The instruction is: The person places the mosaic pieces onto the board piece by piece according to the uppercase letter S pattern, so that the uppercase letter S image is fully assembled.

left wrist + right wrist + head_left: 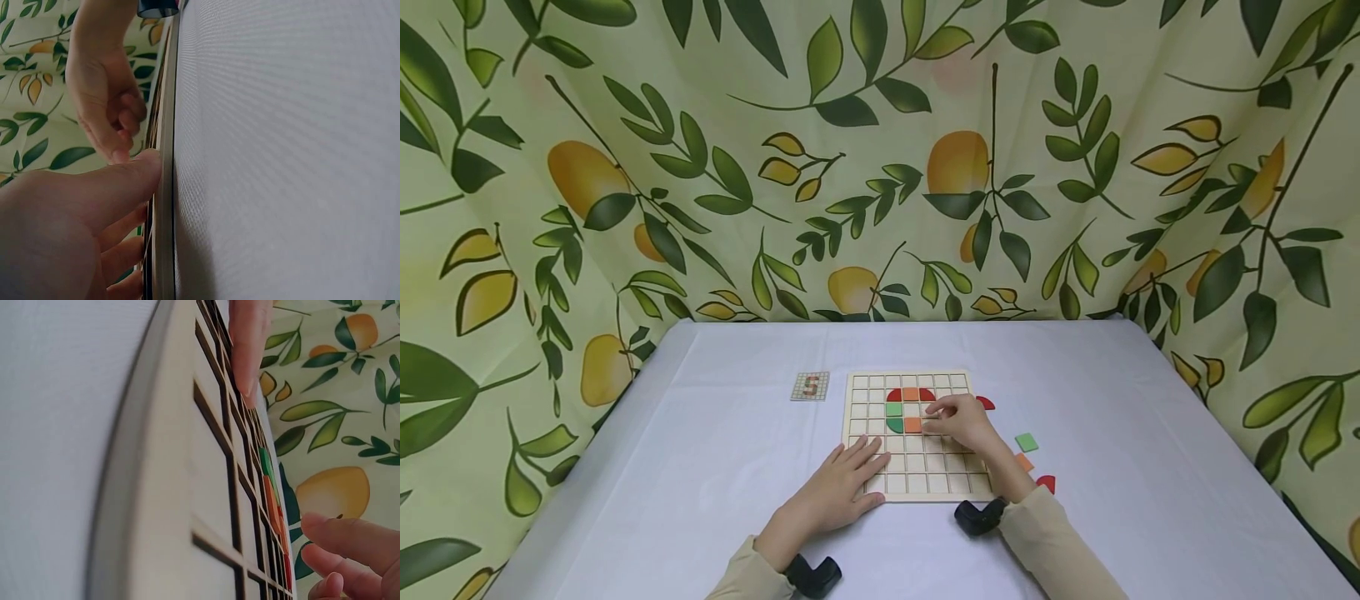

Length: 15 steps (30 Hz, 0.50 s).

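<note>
A wooden grid board (pixel 895 483) lies on the table, with several colored pieces in its cells. Along the upper row are a red rounded piece (pixel 894 395), an orange square (pixel 911 393) and another red piece (pixel 927 394). Below sit a green square (pixel 893 409), a dark green rounded piece (pixel 895 425) and a lower orange square (pixel 913 425). My left hand (pixel 838 487) rests with spread fingers on the board's front left edge. Over the board, my right hand (pixel 962 423) has its fingertips beside the lower orange square; the right wrist view shows thumb and finger apart, nothing between them.
Right of the board lie a loose red piece (pixel 985 403), a green square (pixel 1026 442), an orange piece (pixel 1024 462) and a second red piece (pixel 1046 482). A small patterned card (pixel 810 386) lies left of the board's far corner. Behind the table hangs a leaf-print curtain (pixel 880 208).
</note>
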Each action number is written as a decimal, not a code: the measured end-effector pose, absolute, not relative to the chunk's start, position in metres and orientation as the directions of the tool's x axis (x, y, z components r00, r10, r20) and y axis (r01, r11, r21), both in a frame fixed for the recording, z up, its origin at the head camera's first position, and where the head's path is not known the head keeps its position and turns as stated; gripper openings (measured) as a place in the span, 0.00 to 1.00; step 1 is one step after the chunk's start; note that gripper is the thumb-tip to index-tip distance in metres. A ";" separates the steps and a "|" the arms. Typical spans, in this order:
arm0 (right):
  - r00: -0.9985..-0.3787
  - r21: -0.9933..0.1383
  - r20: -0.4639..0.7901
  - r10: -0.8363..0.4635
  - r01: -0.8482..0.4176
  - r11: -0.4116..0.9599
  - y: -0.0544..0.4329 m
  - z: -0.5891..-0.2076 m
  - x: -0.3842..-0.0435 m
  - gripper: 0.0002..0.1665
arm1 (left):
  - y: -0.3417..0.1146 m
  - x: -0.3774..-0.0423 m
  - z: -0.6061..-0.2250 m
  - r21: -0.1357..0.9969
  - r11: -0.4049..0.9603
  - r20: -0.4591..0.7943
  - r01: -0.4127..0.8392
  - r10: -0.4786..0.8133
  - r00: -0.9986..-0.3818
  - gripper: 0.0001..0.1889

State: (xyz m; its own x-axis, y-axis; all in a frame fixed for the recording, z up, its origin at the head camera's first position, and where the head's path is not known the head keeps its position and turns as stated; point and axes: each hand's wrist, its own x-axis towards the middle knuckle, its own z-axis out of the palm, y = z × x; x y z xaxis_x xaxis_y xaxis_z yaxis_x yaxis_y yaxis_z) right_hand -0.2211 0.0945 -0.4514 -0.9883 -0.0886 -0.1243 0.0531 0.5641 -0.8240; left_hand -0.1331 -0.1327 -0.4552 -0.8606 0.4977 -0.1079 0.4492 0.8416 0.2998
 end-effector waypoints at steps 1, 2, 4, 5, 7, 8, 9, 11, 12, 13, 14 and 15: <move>-0.989 -0.825 -0.122 -0.089 0.052 0.563 0.096 -0.451 -0.221 0.11 | -0.133 -0.133 -0.455 0.301 0.842 -0.108 0.448 0.497 -0.861 0.31; -0.989 -0.827 -0.119 -0.091 0.048 0.561 0.097 -0.451 -0.222 0.11 | -0.133 -0.133 -0.455 0.304 0.841 -0.108 0.447 0.497 -0.861 0.31; -0.989 -0.831 -0.110 -0.100 0.036 0.555 0.100 -0.451 -0.222 0.11 | -0.133 -0.133 -0.455 0.308 0.841 -0.109 0.446 0.497 -0.861 0.31; -0.988 -0.835 -0.108 -0.107 0.032 0.550 0.102 -0.451 -0.222 0.11 | -0.133 -0.133 -0.455 0.309 0.840 -0.109 0.446 0.497 -0.861 0.31; -0.987 -0.839 -0.101 -0.122 0.019 0.544 0.105 -0.451 -0.223 0.12 | -0.133 -0.133 -0.455 0.311 0.840 -0.110 0.445 0.497 -0.861 0.31; -0.987 -0.839 -0.101 -0.127 0.016 0.544 0.107 -0.450 -0.223 0.12 | -0.133 -0.133 -0.455 0.311 0.839 -0.109 0.446 0.497 -0.861 0.31; -0.986 -0.840 -0.101 -0.132 0.014 0.542 0.108 -0.450 -0.223 0.13 | -0.133 -0.133 -0.455 0.310 0.839 -0.108 0.447 0.498 -0.860 0.31; -0.986 -0.837 -0.099 -0.133 0.010 0.547 0.111 -0.449 -0.223 0.13 | -0.133 -0.133 -0.455 0.309 0.839 -0.106 0.449 0.499 -0.860 0.31; -0.987 -0.834 -0.098 -0.131 0.010 0.552 0.113 -0.449 -0.224 0.13 | -0.133 -0.133 -0.455 0.308 0.838 -0.104 0.449 0.499 -0.860 0.31; -0.987 -0.832 -0.099 -0.128 0.012 0.555 0.114 -0.449 -0.224 0.14 | -0.133 -0.133 -0.455 0.308 0.838 -0.102 0.451 0.500 -0.860 0.31; -0.987 -0.830 -0.099 -0.124 0.014 0.557 0.116 -0.448 -0.224 0.14 | -0.133 -0.133 -0.455 0.308 0.837 -0.099 0.453 0.501 -0.860 0.31; -0.988 -0.829 -0.101 -0.117 0.019 0.559 0.117 -0.448 -0.224 0.14 | -0.133 -0.133 -0.455 0.309 0.836 -0.097 0.453 0.502 -0.859 0.31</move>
State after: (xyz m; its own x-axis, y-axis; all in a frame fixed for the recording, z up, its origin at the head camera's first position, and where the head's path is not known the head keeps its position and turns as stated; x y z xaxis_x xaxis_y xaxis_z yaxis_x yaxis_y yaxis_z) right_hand -0.2242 0.1173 -0.4479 -0.9880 -0.1170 -0.1012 0.0188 0.5586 -0.8292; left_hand -0.1326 -0.1330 -0.4549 -0.8594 0.5020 -0.0971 0.4534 0.8360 0.3092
